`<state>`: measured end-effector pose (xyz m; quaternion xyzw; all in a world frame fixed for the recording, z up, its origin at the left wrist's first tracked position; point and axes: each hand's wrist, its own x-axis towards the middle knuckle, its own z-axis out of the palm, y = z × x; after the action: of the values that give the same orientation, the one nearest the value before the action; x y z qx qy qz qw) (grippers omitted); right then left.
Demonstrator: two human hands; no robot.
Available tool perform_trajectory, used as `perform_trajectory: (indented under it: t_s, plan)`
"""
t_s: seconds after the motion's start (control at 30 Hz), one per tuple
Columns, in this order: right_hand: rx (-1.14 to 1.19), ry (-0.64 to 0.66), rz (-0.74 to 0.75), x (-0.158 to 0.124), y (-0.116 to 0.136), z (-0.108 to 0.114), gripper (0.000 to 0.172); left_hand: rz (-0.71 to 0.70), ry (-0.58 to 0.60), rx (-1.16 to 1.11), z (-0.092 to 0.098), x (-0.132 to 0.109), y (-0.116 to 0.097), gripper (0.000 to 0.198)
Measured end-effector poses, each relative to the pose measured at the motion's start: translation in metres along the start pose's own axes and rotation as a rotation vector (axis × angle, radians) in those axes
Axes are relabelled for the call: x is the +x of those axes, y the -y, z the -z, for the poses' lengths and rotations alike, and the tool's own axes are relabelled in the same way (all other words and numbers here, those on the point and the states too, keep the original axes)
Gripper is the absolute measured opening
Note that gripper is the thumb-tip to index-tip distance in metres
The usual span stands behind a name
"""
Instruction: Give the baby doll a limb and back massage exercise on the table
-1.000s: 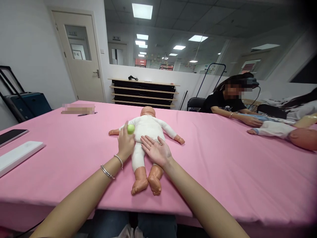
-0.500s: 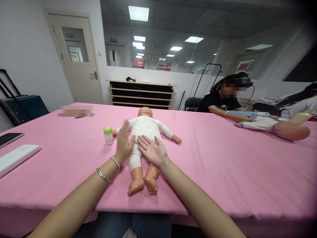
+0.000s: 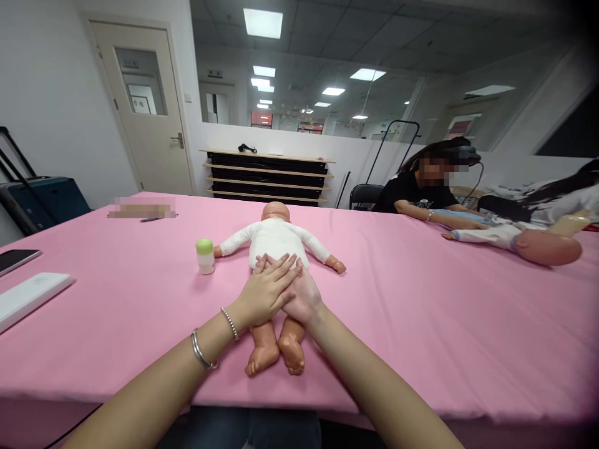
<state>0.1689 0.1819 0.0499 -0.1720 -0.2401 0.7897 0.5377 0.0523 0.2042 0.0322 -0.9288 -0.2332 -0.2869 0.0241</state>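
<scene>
Head view, my feed. L hand (image 3: 264, 293) lies flat and open across R hand (image 3: 305, 302), fingers together and angled toward 1 o'clock. Both palms press on the lower torso of the infant manikin (image 3: 276, 242), and neither hand holds anything. The stack sits at the manikin's centre, over the white bodysuit. The manikin lies face-up on the pink-covered table (image 3: 421, 330), head at 12 o'clock, bare feet at 6 o'clock, arms spread to 9 and 3.

Status as seen: the small white jar w/ green lid (image 3: 204, 256) stands upright and closed at approx. 10 o'clock from the hands, just off the manikin's R arm. Bodysuit is on. Cannot tell whether any product is on the hands or the manikin.

Other items: phone (image 3: 16, 259) and white flat pad (image 3: 32, 299) at 9 o'clock, pen (image 3: 152, 219) at 11. At 2 o'clock, a co-worker's hand (image 3: 468, 224) rests on a second manikin (image 3: 547, 247), which lies on the same table.
</scene>
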Motion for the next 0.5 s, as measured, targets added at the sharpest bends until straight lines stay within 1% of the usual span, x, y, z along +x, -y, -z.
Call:
perform_trajectory:
  t_s: [0.07, 0.13, 0.2, 0.27, 0.3, 0.37, 0.43, 0.5]
  plan:
    - [-0.012, 0.008, -0.022, 0.001, -0.004, -0.001, 0.059, 0.061, -0.049, 0.028, -0.001, 0.000, 0.002, 0.047]
    - [-0.032, -0.006, -0.002, 0.001, -0.004, -0.003, 0.057, 0.104, -0.090, 0.047, -0.002, 0.000, 0.007, 0.044]
    - [-0.081, -0.052, 0.048, 0.003, 0.000, -0.002, 0.049, 0.124, -0.118, 0.058, -0.004, -0.001, 0.015, 0.042]
    - [-0.193, -0.105, 0.148, 0.006, 0.005, 0.003, 0.035, 0.129, -0.125, 0.060, -0.004, -0.001, 0.022, 0.043]
    - [-0.288, -0.134, 0.228, 0.007, 0.007, 0.007, 0.030, 0.136, -0.123, 0.056, -0.005, -0.002, 0.026, 0.044]
    - [-0.567, -0.167, 0.433, 0.009, 0.013, 0.018, 0.028, 0.167, -0.110, 0.035, -0.005, -0.003, 0.032, 0.046]
    - [-0.888, -0.164, 0.638, 0.009, 0.017, 0.029, 0.029, 0.211, -0.093, -0.002, -0.006, -0.005, 0.037, 0.047]
    - [-1.150, -0.137, 0.765, 0.007, 0.021, 0.037, 0.030, 0.252, -0.086, -0.042, -0.008, -0.006, 0.039, 0.048]
